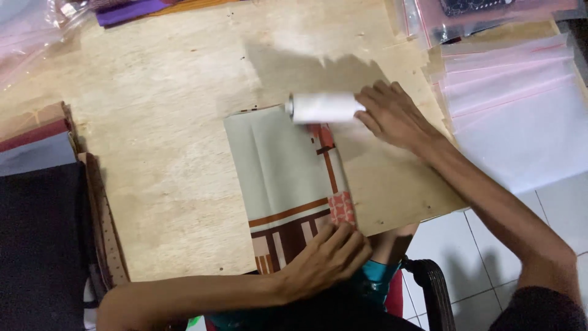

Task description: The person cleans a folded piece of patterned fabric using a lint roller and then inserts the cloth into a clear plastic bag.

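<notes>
We see a folded piece of pale grey-green cloth (288, 184) with brown and orange bands lying flat on the light plywood desk (165, 153); we place everything else from this cloth.

Our right hand (395, 116) is at the cloth's far right corner, its grip closed around the end of a white cylindrical lint roller (323, 108), which lies crosswise on the cloth's far edge and looks blurred.

Our left hand (324, 257) rests flat on the cloth's near edge, fingers spread and pressing down on the brown-striped part; its grip is open and holds nothing.

To the right of the cloth, past the right hand, a stack of clear plastic zip bags (514, 104) with pink seal strips overhangs the desk's edge above a white tiled floor (484, 245).

To the left of the cloth, well apart from it, a pile of folded fabrics in brown, red, grey and black (37, 184) sits at the desk's left side.

Beyond the cloth, at the desk's far left corner, lies a purple folded fabric (128, 9).
</notes>
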